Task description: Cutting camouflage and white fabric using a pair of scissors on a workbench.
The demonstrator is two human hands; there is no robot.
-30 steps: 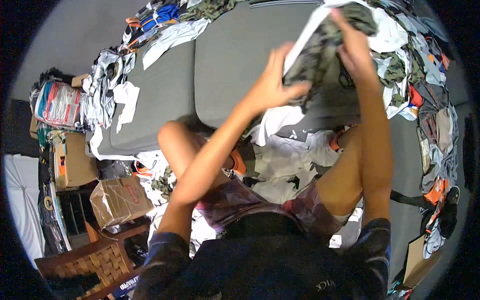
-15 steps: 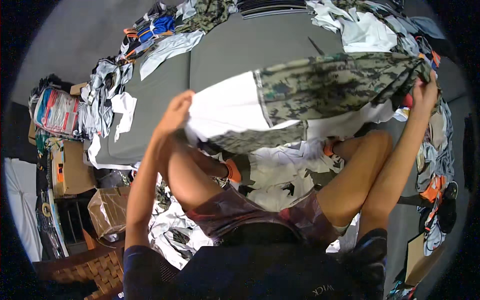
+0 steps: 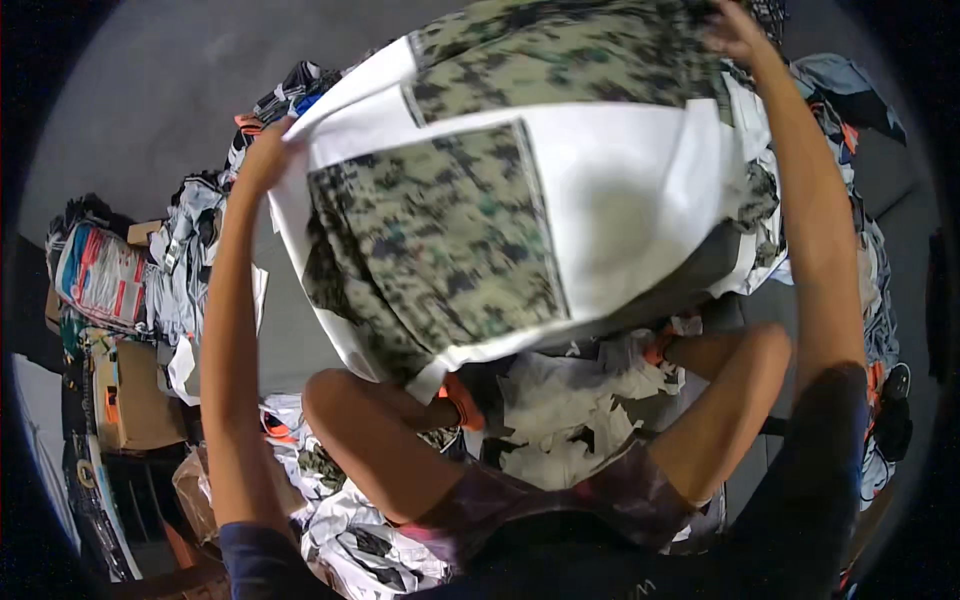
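Observation:
A large piece of camouflage-and-white fabric billows in front of me, held up and spread between both hands. Green and brown camouflage panels alternate with plain white ones; whether it is a garment or a printed sheet I cannot tell. My left hand is closed on its white edge at the left. At the upper right, my right hand grips the far camouflage corner. The fabric's lower edge hangs above my bent legs. Below it, off-white scraps of cloth lie between my feet.
White and camouflage cloth is heaped by my left leg. Grey garments and a clear-wrapped bundle lie at the left, above a cardboard box. More clothes line the right side, near a black shoe.
Both hands have risen and moved away from me, the left further left, the right inward. The fabric, sagging in a narrow band before, is now opened wide and covers much of the grey surface.

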